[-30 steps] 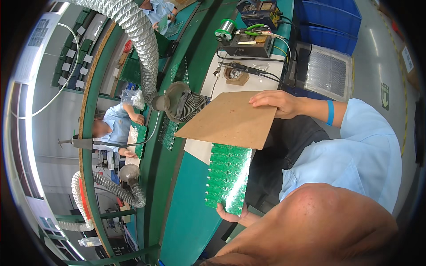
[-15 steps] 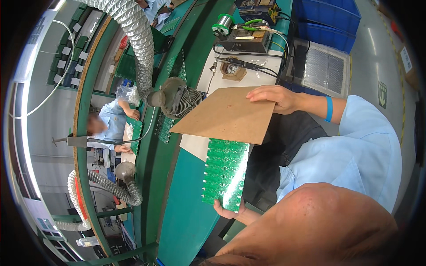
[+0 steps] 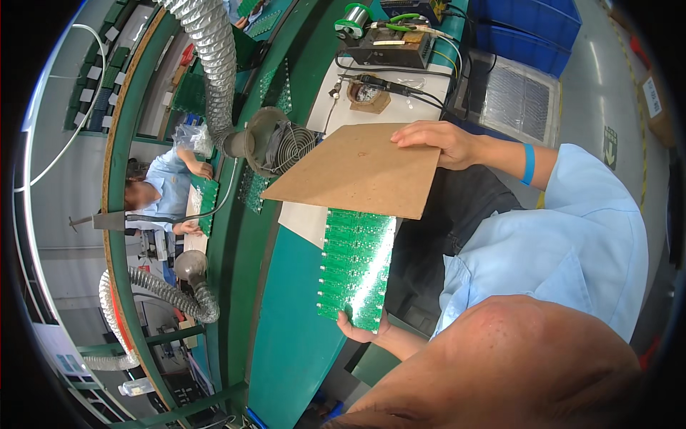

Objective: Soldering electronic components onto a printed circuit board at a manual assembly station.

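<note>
My right hand [image 3: 444, 143], with a blue band at the wrist, grips the right edge of a flat brown board [image 3: 357, 166], fingers on top. Below it a green circuit board panel [image 3: 349, 264] with rows of small units sticks out; its upper end is hidden under the brown board. My left hand [image 3: 362, 329] holds the panel's lower end, thumb on its face and the other fingers mostly out of sight beneath. Light glares along the panel's right side. Part of a white sheet [image 3: 304, 223] shows beside both on the green bench.
A soldering iron [image 3: 386, 86], a soldering station [image 3: 389, 50] and a solder spool [image 3: 353, 20] lie toward the top. A fume duct [image 3: 214, 68] with a fan guard [image 3: 294, 149] stands left. Blue crates [image 3: 525, 39] are upper right. A co-worker [image 3: 168, 187] handles another green panel opposite.
The whole view has shifted, so bench, brown board and panel all appear slightly farther left and up. Both hands keep their hold.
</note>
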Available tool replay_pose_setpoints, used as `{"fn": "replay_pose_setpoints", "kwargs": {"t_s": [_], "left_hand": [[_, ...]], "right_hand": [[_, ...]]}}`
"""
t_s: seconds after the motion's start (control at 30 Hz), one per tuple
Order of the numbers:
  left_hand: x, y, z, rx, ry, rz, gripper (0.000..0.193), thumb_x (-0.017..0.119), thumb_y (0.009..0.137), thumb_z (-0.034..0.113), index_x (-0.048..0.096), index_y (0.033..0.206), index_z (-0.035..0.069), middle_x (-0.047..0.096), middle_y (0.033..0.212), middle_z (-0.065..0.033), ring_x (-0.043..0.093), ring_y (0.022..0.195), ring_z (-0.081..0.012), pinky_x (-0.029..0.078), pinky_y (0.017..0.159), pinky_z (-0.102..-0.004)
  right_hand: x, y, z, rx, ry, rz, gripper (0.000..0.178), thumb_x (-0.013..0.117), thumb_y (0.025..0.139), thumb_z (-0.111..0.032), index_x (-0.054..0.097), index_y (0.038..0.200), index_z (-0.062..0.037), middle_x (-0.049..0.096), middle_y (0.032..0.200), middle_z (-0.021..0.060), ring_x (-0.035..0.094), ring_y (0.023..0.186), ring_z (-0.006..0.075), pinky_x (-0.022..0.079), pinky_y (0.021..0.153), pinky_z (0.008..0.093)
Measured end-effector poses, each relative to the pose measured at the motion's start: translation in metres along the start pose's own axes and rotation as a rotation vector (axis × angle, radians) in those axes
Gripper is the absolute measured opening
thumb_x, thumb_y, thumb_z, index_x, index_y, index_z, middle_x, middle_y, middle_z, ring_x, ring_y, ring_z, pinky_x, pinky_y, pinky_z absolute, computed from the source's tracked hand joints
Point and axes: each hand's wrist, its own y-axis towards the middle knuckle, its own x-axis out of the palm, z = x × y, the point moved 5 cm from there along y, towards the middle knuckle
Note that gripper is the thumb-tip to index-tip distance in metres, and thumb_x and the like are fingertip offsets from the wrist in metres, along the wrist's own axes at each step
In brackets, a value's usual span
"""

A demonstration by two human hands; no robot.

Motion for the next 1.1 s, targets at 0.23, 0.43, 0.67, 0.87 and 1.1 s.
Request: {"fn": "replay_pose_setpoints", "kwargs": {"t_s": [0.23,0.43,0.67,0.87,1.1], "left_hand": [[0.005,-0.005,0.009,0.014,0.150,0.293,0.059,0.052,0.097,0.028,0.056,0.153,0.010,0.062,0.150,-0.0173,0.061,0.133,-0.0398,0.045,0.110,-0.0667],[0.007,-0.014,0.009,0.018,0.197,0.415,0.059,0.052,0.098,0.028,0.055,0.154,0.010,0.061,0.151,-0.0169,0.060,0.134,-0.0397,0.044,0.111,-0.0675],[-0.001,-0.008,-0.002,-0.083,0.033,0.270,0.045,0.075,0.092,0.030,0.066,0.134,0.016,0.074,0.128,-0.0080,0.073,0.112,-0.0301,0.058,0.100,-0.0520],[-0.002,-0.011,0.000,-0.097,0.025,0.179,0.045,0.074,0.093,0.029,0.065,0.135,0.016,0.074,0.129,-0.0076,0.073,0.112,-0.0298,0.059,0.100,-0.0513],[-0.004,-0.013,-0.001,-0.022,0.115,0.447,0.060,0.049,0.099,0.027,0.053,0.156,0.010,0.059,0.153,-0.0169,0.059,0.135,-0.0405,0.044,0.111,-0.0677]], "right_hand": [[0.003,-0.001,0.001,0.003,-0.007,0.030,0.050,0.077,0.087,0.003,0.064,0.134,-0.0032,0.069,0.137,0.0133,0.069,0.118,0.0321,0.058,0.102,0.0421],[0.007,0.004,-0.001,-0.008,0.005,0.028,0.048,0.077,0.088,0.003,0.065,0.134,-0.0033,0.069,0.137,0.0137,0.070,0.116,0.0316,0.058,0.101,0.0418],[0.002,0.002,-0.001,-0.020,-0.014,0.025,0.044,0.076,0.090,0.003,0.066,0.133,-0.0026,0.069,0.137,0.0142,0.070,0.116,0.0317,0.058,0.100,0.0416],[0.009,0.004,-0.003,-0.025,0.007,0.022,0.044,0.075,0.090,0.003,0.066,0.133,-0.0024,0.069,0.137,0.0144,0.070,0.117,0.0319,0.058,0.100,0.0416],[0.012,0.002,-0.003,-0.007,0.003,0.020,0.043,0.074,0.091,0.004,0.067,0.133,-0.0023,0.069,0.137,0.0143,0.070,0.118,0.0321,0.057,0.101,0.0412]]}}
